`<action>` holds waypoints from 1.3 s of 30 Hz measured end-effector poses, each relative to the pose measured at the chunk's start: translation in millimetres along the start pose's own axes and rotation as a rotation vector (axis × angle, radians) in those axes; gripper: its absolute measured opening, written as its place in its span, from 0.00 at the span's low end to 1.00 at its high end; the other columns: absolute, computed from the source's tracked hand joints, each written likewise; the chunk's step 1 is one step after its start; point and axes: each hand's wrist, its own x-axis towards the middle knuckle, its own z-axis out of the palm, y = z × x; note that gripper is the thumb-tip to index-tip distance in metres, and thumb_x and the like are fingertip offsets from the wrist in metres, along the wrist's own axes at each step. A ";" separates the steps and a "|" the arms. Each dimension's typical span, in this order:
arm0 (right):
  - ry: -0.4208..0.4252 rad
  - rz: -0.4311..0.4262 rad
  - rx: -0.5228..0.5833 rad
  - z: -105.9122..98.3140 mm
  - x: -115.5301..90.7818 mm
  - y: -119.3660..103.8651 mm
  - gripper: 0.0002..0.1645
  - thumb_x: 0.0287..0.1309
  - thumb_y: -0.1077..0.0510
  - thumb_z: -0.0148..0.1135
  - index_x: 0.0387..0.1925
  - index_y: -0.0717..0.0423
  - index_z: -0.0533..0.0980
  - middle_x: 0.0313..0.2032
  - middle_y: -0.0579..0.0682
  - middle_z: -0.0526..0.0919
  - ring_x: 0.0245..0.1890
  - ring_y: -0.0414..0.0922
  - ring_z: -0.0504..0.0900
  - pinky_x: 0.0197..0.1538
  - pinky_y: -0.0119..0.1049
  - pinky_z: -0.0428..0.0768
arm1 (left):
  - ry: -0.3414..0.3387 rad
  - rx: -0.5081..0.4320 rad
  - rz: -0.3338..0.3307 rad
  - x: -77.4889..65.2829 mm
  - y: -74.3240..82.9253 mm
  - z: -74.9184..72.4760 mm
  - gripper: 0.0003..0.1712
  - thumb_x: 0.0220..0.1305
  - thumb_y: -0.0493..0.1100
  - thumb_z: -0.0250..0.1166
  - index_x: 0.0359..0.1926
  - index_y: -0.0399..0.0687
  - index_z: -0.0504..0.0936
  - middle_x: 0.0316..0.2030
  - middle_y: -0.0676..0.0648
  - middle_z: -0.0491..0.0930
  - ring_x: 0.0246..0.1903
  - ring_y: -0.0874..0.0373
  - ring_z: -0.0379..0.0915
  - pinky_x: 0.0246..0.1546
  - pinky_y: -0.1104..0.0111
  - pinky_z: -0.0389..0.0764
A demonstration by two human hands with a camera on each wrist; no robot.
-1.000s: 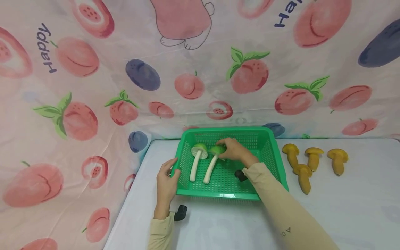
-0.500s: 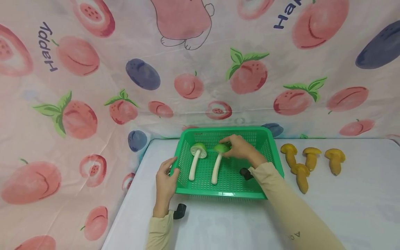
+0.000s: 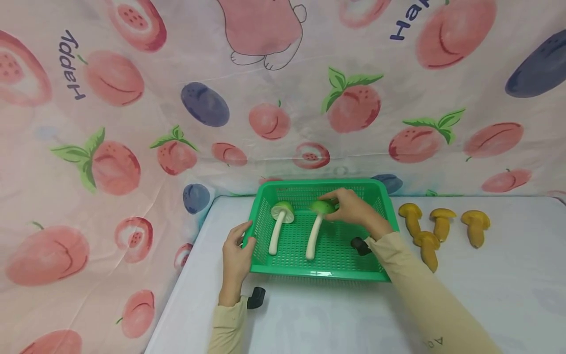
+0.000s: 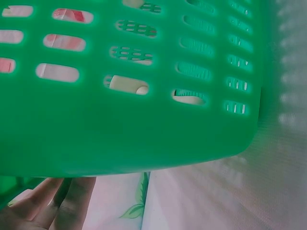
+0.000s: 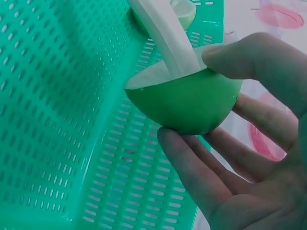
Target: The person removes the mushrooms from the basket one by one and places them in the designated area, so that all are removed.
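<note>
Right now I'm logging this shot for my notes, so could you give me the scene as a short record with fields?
Right hand: grips a green mushroom by its cap
Left hand: at the left rim of the basket
Second green mushroom: in the basket, left of the held one
Yellow mushrooms: four, on the table, right of the basket
Backdrop: fruit-print cloth

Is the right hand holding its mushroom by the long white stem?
No, the right hand pinches the mushroom by its green cap, thumb at the rim and fingers against its round side.
</note>
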 end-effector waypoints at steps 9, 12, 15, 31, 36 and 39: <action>0.026 -0.016 -0.028 -7.8 -11.1 4.6 0.30 0.56 0.64 0.66 0.62 0.64 0.75 0.55 0.64 0.79 0.52 0.60 0.78 0.39 0.42 0.79 | -0.009 -0.010 0.043 -1.2 -1.4 -1.4 0.23 0.65 0.32 0.57 0.61 0.46 0.80 0.61 0.44 0.75 0.48 0.47 0.77 0.51 0.52 0.76; 0.038 -0.022 -0.045 -11.5 -14.9 3.7 0.31 0.56 0.65 0.66 0.63 0.65 0.74 0.54 0.64 0.79 0.50 0.58 0.79 0.39 0.42 0.77 | -0.009 -0.002 0.043 -1.5 -1.1 -1.3 0.24 0.65 0.32 0.57 0.61 0.46 0.80 0.61 0.44 0.75 0.48 0.47 0.77 0.52 0.51 0.76; 0.046 -0.026 -0.048 -14.9 -19.0 3.3 0.32 0.56 0.65 0.66 0.63 0.65 0.73 0.55 0.64 0.79 0.48 0.56 0.79 0.39 0.41 0.78 | -0.011 -0.003 0.042 -1.4 -1.2 -1.4 0.24 0.65 0.32 0.57 0.61 0.46 0.80 0.61 0.44 0.75 0.50 0.46 0.76 0.53 0.50 0.76; 0.097 -0.105 -0.058 -32.9 -43.2 5.3 0.31 0.55 0.67 0.65 0.62 0.66 0.74 0.57 0.64 0.79 0.51 0.55 0.80 0.51 0.51 0.82 | -0.011 -0.005 0.045 -3.2 1.5 -2.7 0.24 0.66 0.32 0.57 0.62 0.45 0.79 0.62 0.43 0.75 0.49 0.47 0.76 0.51 0.52 0.76; 0.095 -0.102 -0.075 -36.9 -50.4 7.5 0.31 0.55 0.67 0.66 0.63 0.66 0.74 0.59 0.64 0.77 0.51 0.55 0.80 0.49 0.50 0.82 | -0.009 -0.002 0.045 -2.9 0.9 -2.1 0.24 0.66 0.32 0.57 0.62 0.45 0.80 0.62 0.44 0.75 0.47 0.48 0.77 0.50 0.53 0.76; 0.104 -0.101 -0.090 -39.2 -55.6 9.0 0.31 0.55 0.67 0.66 0.63 0.66 0.73 0.60 0.65 0.76 0.52 0.56 0.79 0.50 0.51 0.82 | -0.008 -0.002 0.035 -2.9 0.4 -1.5 0.24 0.66 0.32 0.57 0.62 0.46 0.80 0.62 0.45 0.75 0.47 0.48 0.77 0.50 0.54 0.77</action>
